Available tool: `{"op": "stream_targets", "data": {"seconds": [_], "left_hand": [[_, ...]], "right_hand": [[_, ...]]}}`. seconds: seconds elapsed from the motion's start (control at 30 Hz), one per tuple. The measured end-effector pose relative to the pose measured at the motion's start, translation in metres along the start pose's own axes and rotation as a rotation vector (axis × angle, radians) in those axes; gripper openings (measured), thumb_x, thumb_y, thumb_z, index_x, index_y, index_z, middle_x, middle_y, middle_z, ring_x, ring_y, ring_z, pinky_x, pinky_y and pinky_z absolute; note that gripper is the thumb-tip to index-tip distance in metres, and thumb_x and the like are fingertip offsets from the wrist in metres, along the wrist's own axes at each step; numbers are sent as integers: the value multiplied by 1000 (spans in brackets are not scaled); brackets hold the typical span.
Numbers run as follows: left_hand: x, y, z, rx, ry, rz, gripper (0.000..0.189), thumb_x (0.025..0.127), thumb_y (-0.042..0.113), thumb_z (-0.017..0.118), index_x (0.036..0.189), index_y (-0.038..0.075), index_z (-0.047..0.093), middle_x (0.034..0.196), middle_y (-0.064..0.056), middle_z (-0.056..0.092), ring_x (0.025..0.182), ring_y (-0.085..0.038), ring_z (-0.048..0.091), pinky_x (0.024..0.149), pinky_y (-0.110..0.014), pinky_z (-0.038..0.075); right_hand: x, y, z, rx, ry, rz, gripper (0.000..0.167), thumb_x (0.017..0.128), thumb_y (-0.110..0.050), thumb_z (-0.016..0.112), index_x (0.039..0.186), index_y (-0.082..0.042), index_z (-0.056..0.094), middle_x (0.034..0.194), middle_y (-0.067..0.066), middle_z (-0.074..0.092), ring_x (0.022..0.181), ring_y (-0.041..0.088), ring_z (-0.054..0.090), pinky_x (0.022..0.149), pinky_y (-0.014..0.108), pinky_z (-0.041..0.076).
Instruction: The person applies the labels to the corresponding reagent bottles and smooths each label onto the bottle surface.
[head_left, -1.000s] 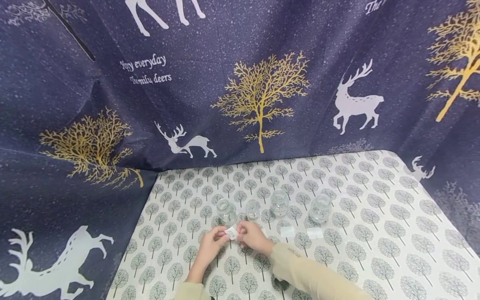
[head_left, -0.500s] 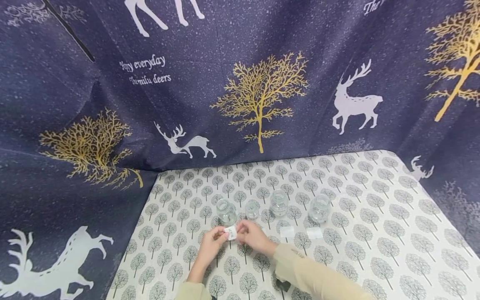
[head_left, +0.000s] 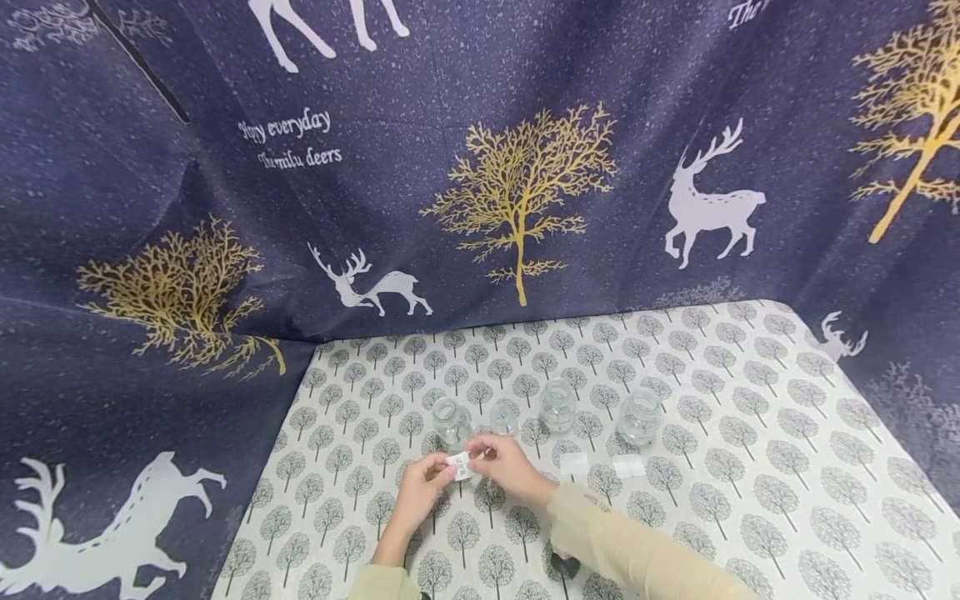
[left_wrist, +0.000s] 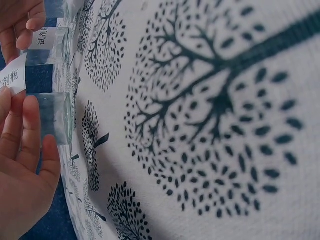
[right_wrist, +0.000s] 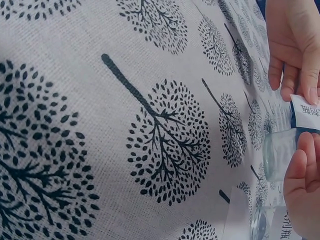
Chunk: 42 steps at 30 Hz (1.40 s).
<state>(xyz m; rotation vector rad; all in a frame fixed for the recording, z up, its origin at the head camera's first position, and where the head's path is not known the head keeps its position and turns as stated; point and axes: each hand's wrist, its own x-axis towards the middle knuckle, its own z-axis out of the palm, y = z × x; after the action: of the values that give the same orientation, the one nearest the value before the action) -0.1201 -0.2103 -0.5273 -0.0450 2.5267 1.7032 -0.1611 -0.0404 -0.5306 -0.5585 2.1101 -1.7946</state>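
My left hand (head_left: pixel 422 492) pinches a small white paper label (head_left: pixel 459 467) with dark printed characters between thumb and finger. At the label's other edge, my right hand (head_left: pixel 510 467) curls its thumb and forefinger on the paper. The label is held up in front of the leftmost glass jar (head_left: pixel 453 425). A smaller glass jar (head_left: pixel 504 415) stands beside that one, partly covered by my right hand. In the left wrist view, another printed label (left_wrist: pixel 42 39) shows against a jar near my right fingers.
Two more clear glass jars (head_left: pixel 558 408) (head_left: pixel 640 419) stand to the right in the same row. Before them, two white labels (head_left: pixel 574 465) (head_left: pixel 628 466) lie on the tree-print tablecloth (head_left: pixel 720 517). A dark blue deer-print curtain (head_left: pixel 480 275) hangs behind the table.
The label has tilted and shifted slightly left in my left hand. My right hand has moved a little up and over its right edge. The jars have stayed put.
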Motion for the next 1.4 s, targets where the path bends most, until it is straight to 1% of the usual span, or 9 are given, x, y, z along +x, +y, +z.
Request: {"op": "stream_targets", "data": {"seconds": [0.13, 0.3, 0.47, 0.67, 0.8, 0.97, 1.03, 1.13, 1.4], "left_hand": [[5, -15, 2, -4, 13, 20, 17, 81, 13, 60, 95, 3, 61, 84, -11, 63, 76, -16, 61, 68, -24, 51], [7, -19, 5, -21, 25, 38, 15, 80, 12, 61, 92, 2, 61, 84, -13, 64, 74, -10, 60, 69, -21, 51], [3, -7, 5, -33, 17, 28, 12, 80, 8, 60, 90, 2, 61, 85, -16, 64, 76, -16, 61, 69, -21, 50], [-6, 15, 6, 3, 10, -14, 13, 81, 6, 59, 93, 1, 61, 86, -15, 64, 81, -29, 60, 70, -22, 49], [-8, 19, 7, -1, -16, -20, 17, 82, 9, 58, 97, 0, 61, 88, -16, 64, 83, -27, 61, 71, -24, 50], [-7, 20, 4, -49, -44, -26, 27, 86, 15, 55, 107, -2, 57, 98, -19, 63, 84, -22, 62, 74, -39, 51], [-5, 21, 3, -67, -49, -33, 30, 87, 17, 55, 110, -3, 54, 99, -20, 63, 82, -15, 61, 78, -42, 50], [-3, 22, 1, -90, -70, -41, 34, 86, 17, 56, 113, -3, 51, 97, -19, 64, 80, -10, 60, 80, -43, 49], [1, 23, -2, -154, -130, -86, 41, 81, 10, 59, 118, -6, 46, 87, -9, 67, 74, -10, 60, 76, -37, 50]], "right_hand": [[1, 0, 0, 49, -24, 34, 24, 78, -1, 58, 102, 2, 57, 92, 12, 59, 70, 10, 51, 64, 26, 51], [0, -4, -1, 119, -43, 59, 20, 78, -1, 58, 98, 2, 58, 89, 11, 58, 69, 12, 51, 66, 35, 52], [1, -3, 1, 162, -33, 58, 18, 77, 0, 58, 95, 3, 57, 86, 13, 57, 68, 16, 51, 62, 35, 52], [1, -3, 2, 107, 5, 67, 12, 77, -3, 59, 90, -1, 59, 82, 9, 57, 65, 12, 49, 59, 30, 51], [1, -3, 1, 47, 19, 83, 10, 78, -8, 60, 87, -3, 61, 79, 5, 57, 67, 11, 49, 57, 23, 48], [0, -1, -1, 18, -1, 63, 9, 79, -7, 60, 86, -2, 63, 81, 6, 60, 67, 10, 49, 56, 20, 47], [1, 0, -2, 2, -11, 49, 9, 78, -6, 60, 85, -3, 64, 83, 7, 61, 67, 10, 50, 57, 20, 47], [0, 0, -3, -22, -28, 38, 9, 78, -7, 61, 86, -5, 65, 84, 6, 63, 69, 8, 51, 60, 20, 48], [-3, -6, -5, -37, -74, 37, 9, 78, -8, 61, 85, -7, 67, 83, 5, 64, 66, 7, 51, 58, 18, 46]]}}
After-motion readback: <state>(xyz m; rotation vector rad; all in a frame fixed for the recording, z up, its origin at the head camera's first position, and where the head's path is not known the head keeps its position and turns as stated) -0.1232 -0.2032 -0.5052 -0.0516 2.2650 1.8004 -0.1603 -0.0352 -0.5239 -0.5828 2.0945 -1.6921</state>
